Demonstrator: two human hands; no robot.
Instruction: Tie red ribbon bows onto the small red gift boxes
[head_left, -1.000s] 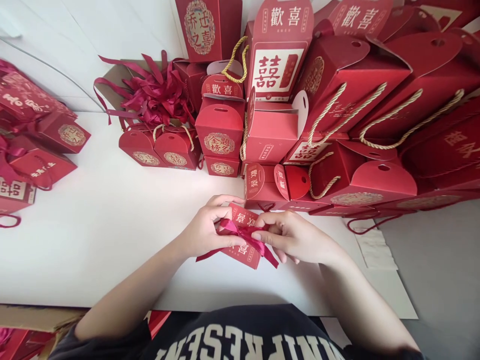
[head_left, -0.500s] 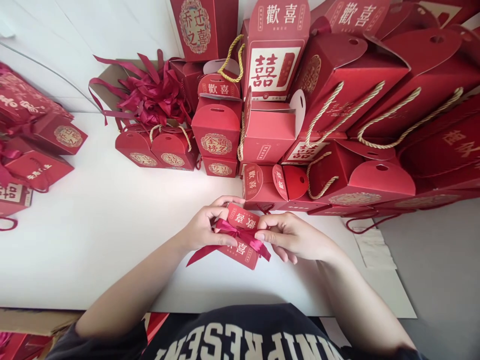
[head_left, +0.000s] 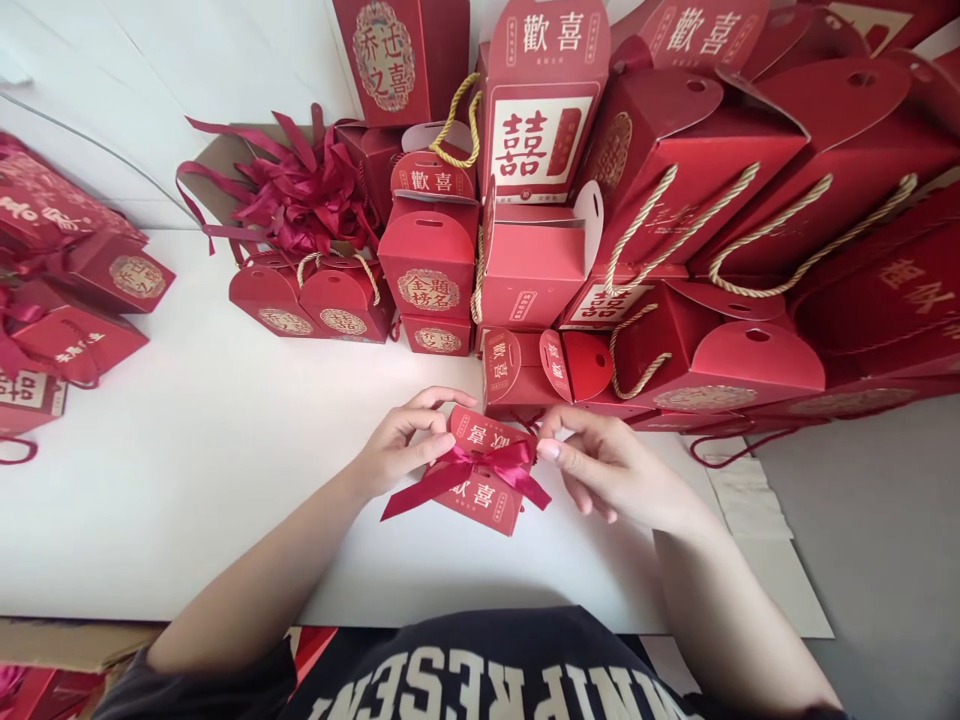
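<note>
White tabletop (head_left: 187, 450) is stretching toward a pale wall (head_left: 202, 45), where red gift boxes (head_left: 536, 265) with cream-gold rope handles (head_left: 754, 292) are crowding from twelve to two o'clock. At the dial's center, near the person's navy T-shirt (head_left: 570, 635) at six o'clock, a small red gift box (head_left: 487, 498) printed with white characters is lying at an angle, a magenta satin bow (head_left: 481, 462) spanning its top. At nine o'clock, the left hand (head_left: 401, 440) is curling, its thumb at the bow's left side; whether it is pinching ribbon cannot be told. At three o'clock, the right hand (head_left: 600, 460) is holding thumb and forefinger close together beside the bow's right loop; whether anything is caught between them cannot be told. Loose magenta ribbons (head_left: 307, 190) are spilling at eleven o'clock, and finished-looking ribboned boxes (head_left: 112, 335) are sitting at ten.
</note>
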